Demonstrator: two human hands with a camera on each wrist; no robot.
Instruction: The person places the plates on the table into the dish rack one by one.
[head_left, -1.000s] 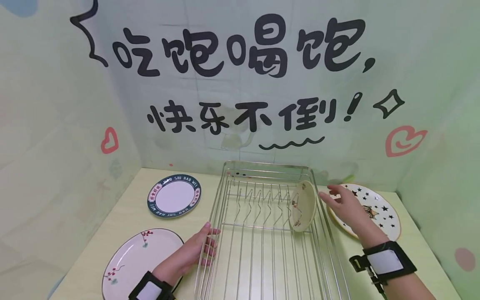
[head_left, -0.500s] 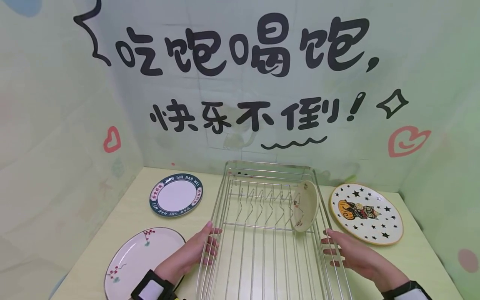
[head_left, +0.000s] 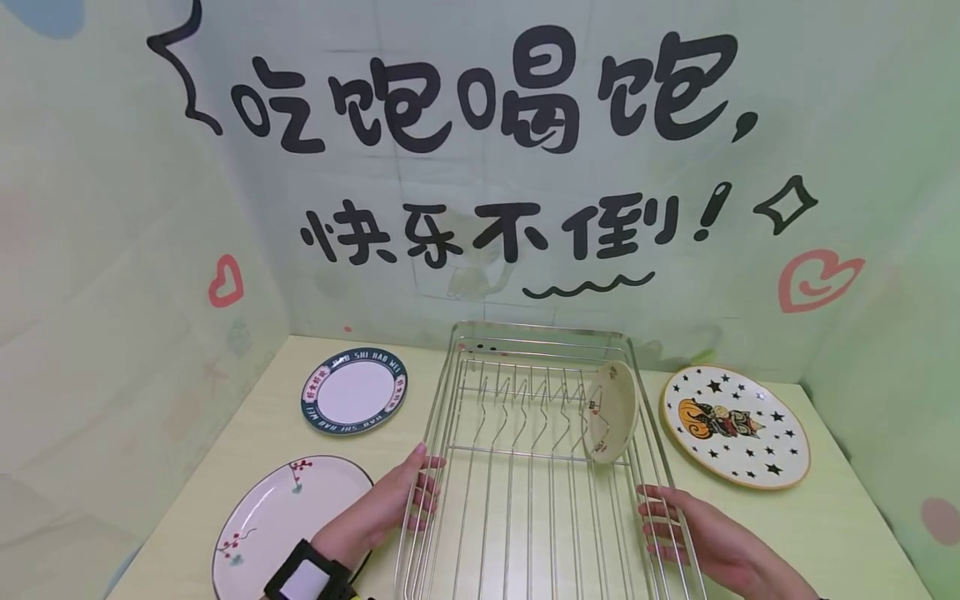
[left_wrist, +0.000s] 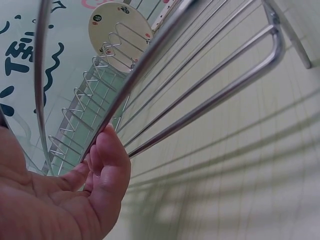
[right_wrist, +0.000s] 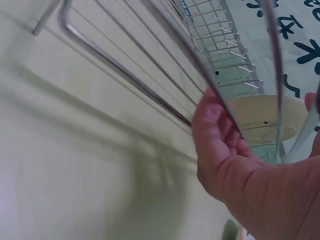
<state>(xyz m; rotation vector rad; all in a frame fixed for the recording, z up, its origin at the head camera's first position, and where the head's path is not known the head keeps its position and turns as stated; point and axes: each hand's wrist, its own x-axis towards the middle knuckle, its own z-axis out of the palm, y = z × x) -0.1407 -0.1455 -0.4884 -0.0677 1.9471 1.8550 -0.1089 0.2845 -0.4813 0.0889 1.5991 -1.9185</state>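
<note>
A metal wire dish rack [head_left: 540,330] stands in the middle of the table, long side toward me. In its back right slot a cream bowl [head_left: 611,412] with small red marks stands on edge. My left hand [head_left: 386,504] grips the rack's left side, fingers passing between the wires; the left wrist view shows them curled on a lower bar. On the opposite side my right hand [head_left: 708,533] holds the rack the same way, and in the right wrist view its fingers [right_wrist: 210,120] curl at a side bar. Neither hand touches the bowl.
A blue-rimmed plate [head_left: 354,392] lies at the back left, a large white plate with red blossoms [head_left: 277,517] in front of it, partly behind my left forearm. A star-patterned plate [head_left: 735,427] lies right of the rack. A printed backdrop [head_left: 480,167] encloses the table.
My right hand has come down from beside the bowl and the star-patterned plate, toward me, and taken hold of the rack's right side. My left hand has stayed on the left side.
</note>
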